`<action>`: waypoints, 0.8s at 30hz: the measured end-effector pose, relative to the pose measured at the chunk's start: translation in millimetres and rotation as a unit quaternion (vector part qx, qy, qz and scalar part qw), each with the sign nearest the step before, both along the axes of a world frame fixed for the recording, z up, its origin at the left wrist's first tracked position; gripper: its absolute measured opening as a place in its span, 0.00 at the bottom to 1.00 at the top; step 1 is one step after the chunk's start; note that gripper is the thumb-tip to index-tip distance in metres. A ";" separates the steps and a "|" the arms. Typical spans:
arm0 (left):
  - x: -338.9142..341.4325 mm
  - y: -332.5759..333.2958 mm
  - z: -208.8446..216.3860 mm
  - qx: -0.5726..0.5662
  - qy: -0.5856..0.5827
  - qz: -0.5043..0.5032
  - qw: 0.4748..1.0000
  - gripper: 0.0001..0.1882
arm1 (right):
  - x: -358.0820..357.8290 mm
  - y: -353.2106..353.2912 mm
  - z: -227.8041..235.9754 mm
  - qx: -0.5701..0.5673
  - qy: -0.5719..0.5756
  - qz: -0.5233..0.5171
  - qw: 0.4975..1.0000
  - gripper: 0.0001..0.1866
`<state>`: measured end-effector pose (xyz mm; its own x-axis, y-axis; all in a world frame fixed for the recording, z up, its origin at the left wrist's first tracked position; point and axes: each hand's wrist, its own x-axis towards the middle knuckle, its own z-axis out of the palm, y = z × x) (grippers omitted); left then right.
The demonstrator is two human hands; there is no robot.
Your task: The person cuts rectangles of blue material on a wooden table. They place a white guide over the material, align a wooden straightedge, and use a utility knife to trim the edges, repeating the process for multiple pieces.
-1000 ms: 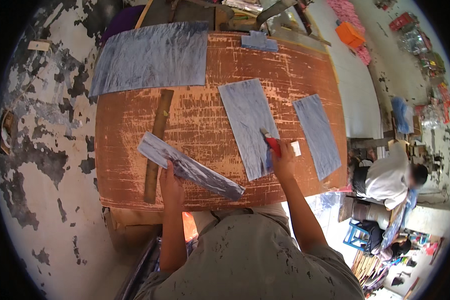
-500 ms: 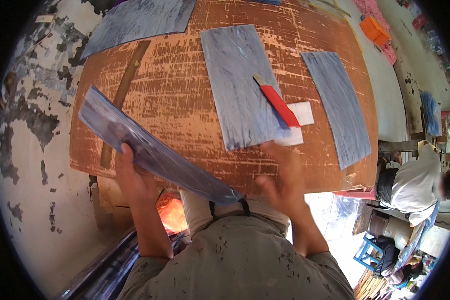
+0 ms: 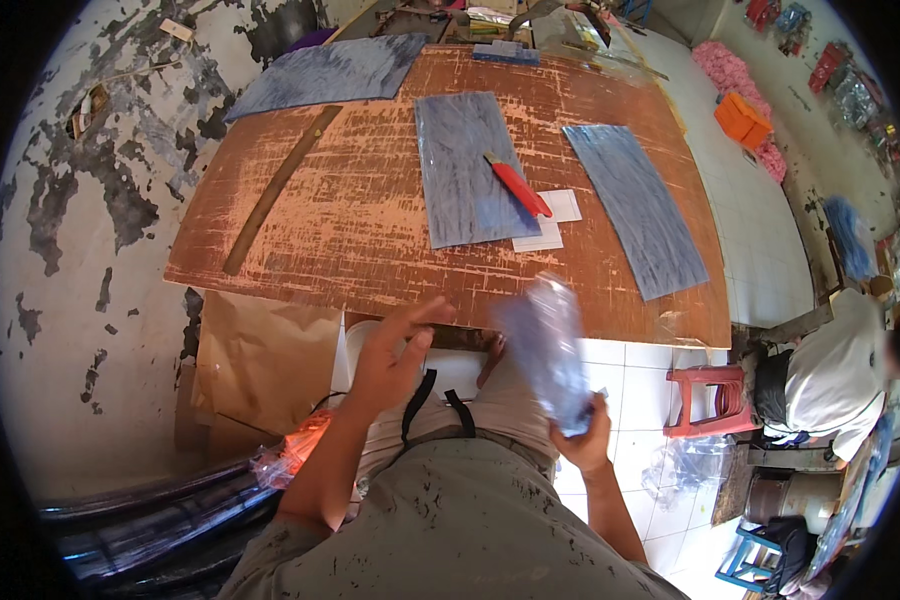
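Note:
My right hand [image 3: 587, 436] grips the lower end of a bluish-grey plastic strip [image 3: 545, 345]. The strip is shiny and smeared by motion, and it rises past the front edge of the scratched brown table [image 3: 370, 250]. My left hand [image 3: 395, 350] holds nothing; its fingers are apart, near that same edge. On the table a red-handled cutter knife [image 3: 518, 187] lies across a stack of grey-blue plastic sheets [image 3: 460, 150]. White cards [image 3: 540, 237] stick out beside the stack. A narrower grey-blue stack [image 3: 638, 205] lies to their right.
A thin dark wooden strip [image 3: 282, 190] and a larger grey-blue sheet [image 3: 340, 70] occupy the table's left side. Brown paper [image 3: 270, 350] hangs below the left front edge. On the right are a red stool [image 3: 712, 400] and a person in a white shirt [image 3: 835, 365]. An orange box [image 3: 742, 121] stands beyond.
The plastic strip has passed from my left hand to my right and swung to the right. My left hand has moved right and opened. The view has shifted, showing more of the table's far end.

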<state>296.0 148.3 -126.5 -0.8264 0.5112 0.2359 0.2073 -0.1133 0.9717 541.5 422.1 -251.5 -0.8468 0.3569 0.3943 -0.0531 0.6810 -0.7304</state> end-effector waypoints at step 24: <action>-106.2 54.8 -33.1 -0.297 0.405 0.018 0.864 0.27 | 248.5 -30.2 -233.7 -0.250 -0.670 -0.223 0.663 0.54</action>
<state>189.7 203.1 -159.6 -0.5310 0.7185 0.4492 0.8401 0.3773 0.3897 790.0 391.9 -485.2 -0.0839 0.4915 -0.8668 0.9961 0.0654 -0.0593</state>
